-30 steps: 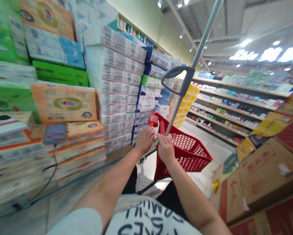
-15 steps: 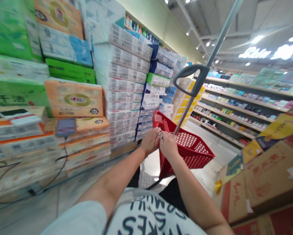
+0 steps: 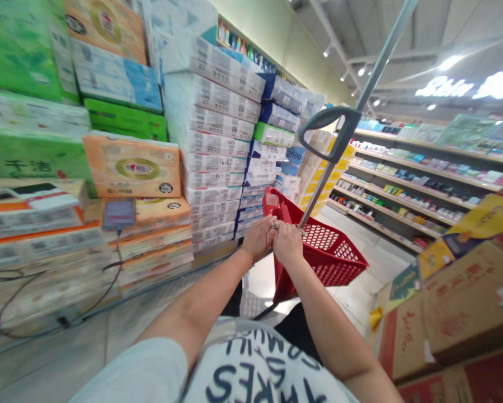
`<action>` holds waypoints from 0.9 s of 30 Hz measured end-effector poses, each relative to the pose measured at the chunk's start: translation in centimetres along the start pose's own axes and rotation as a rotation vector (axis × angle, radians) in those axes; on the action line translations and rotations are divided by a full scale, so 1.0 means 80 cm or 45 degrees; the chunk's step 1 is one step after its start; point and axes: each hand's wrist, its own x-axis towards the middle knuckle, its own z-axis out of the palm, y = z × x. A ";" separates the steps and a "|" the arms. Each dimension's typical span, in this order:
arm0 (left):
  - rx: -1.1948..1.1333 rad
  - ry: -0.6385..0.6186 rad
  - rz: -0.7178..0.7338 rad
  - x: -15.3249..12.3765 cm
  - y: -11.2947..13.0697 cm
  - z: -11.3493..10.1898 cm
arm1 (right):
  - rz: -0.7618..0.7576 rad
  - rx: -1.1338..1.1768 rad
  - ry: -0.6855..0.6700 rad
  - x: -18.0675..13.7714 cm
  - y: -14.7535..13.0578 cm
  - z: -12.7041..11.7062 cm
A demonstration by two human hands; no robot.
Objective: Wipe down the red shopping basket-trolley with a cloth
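Note:
My left hand [image 3: 258,238] and my right hand [image 3: 287,244] are pressed close together above the near rim of a red shopping basket [image 3: 324,252]. Both have their fingers curled round a small pale crumpled thing [image 3: 274,225] that shows only as a sliver between them; I cannot make out what it is. The basket's grey pull handle [image 3: 330,131] rises on a metal pole slanting up to the right.
Stacked packs of tissue paper [image 3: 213,140] and orange boxes [image 3: 131,165] line the left side. Brown cardboard cartons [image 3: 452,308] stand at the right. Shelves of goods [image 3: 402,190] run along the far right. Pale tiled floor [image 3: 360,291] lies beyond the basket.
The view has shifted a little to the left, so the shelves have slid rightward. My hands have drawn closer together at the basket rim; less of the pale thing shows now.

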 end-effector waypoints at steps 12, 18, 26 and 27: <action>0.008 -0.036 0.024 -0.004 -0.007 0.001 | -0.085 0.078 0.246 -0.020 0.004 0.027; 0.041 -0.040 0.011 -0.004 -0.004 -0.002 | -0.010 -0.008 0.142 -0.009 0.005 0.026; 0.021 -0.057 0.022 -0.005 0.000 -0.002 | -0.069 0.025 0.295 -0.018 0.009 0.031; 0.019 -0.063 0.005 -0.005 0.000 -0.001 | -0.050 0.005 0.249 -0.014 0.009 0.028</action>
